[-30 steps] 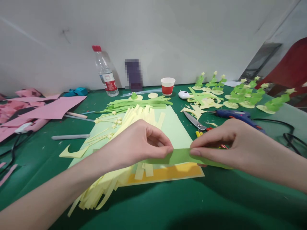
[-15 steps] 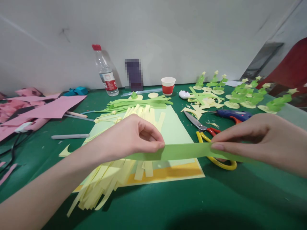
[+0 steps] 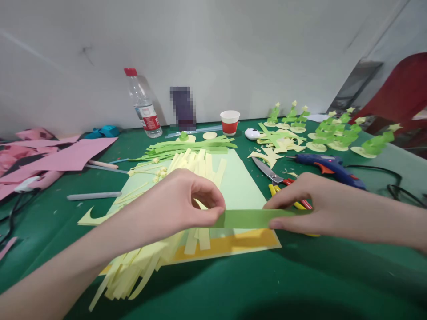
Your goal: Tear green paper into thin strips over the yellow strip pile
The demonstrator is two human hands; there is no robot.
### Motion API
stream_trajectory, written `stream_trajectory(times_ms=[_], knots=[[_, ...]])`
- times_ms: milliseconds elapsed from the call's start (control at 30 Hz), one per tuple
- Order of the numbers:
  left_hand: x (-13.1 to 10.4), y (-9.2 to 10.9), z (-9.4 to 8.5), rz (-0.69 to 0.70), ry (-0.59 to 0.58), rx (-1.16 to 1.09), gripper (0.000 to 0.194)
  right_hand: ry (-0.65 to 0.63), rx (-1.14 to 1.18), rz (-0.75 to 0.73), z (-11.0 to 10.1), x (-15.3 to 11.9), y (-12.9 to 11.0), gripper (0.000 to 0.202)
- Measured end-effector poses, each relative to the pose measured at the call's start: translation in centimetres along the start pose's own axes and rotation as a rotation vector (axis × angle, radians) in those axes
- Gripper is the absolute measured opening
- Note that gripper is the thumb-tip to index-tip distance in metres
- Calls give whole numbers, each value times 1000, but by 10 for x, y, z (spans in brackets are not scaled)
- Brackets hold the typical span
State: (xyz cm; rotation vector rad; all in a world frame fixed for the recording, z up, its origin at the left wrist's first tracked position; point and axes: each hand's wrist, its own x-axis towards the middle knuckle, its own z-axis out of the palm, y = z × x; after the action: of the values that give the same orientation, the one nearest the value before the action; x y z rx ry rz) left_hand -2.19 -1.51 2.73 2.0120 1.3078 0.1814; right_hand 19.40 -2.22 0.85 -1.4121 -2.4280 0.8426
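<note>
A green paper strip (image 3: 247,218) is stretched level between my two hands. My left hand (image 3: 190,200) pinches its left end between thumb and fingers. Further right, my right hand (image 3: 296,204) has thumb and fingers closed on the strip. Under the hands lie a pale green sheet (image 3: 238,186) and a fan of pale yellow strips (image 3: 140,262). Scissors (image 3: 267,171) with yellow and red handles are partly hidden behind my right hand. More green strips (image 3: 196,146) are piled behind the sheet.
At the back stand a plastic bottle (image 3: 145,109) and a red and white paper cup (image 3: 230,122). A blue glue gun (image 3: 333,166) and several green paper spirals on round bases (image 3: 363,152) are at the right. Pink paper (image 3: 73,153) lies at the left.
My right hand has moved left along the strip, closer to my left hand, uncovering more of the glue gun. The view has shifted slightly.
</note>
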Motion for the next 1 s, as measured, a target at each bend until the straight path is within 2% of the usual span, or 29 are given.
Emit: stream_trajectory(times_ms=[67, 100, 200, 400, 567, 767, 1000], knots=[[-2, 2, -1, 2, 46, 23, 11, -146, 21, 0, 5, 4, -8, 29], [-3, 2, 0, 8, 78, 34, 11, -171, 24, -6, 7, 5, -11, 31], [-6, 3, 4, 73, 156, 30, 14, -121, 25, -23, 12, 9, -19, 29], [-6, -2, 23, 262, 182, 61, 20, -121, 30, 0, 19, 13, -26, 32], [-2, -7, 31, 369, 329, 183, 16, -66, -40, 21, 27, 15, -26, 34], [-1, -6, 26, 313, 301, 208, 16, -30, -77, -11, 28, 16, -25, 30], [4, -8, 8, 172, 244, 99, 16, -7, -118, -55, 13, 16, -23, 30]])
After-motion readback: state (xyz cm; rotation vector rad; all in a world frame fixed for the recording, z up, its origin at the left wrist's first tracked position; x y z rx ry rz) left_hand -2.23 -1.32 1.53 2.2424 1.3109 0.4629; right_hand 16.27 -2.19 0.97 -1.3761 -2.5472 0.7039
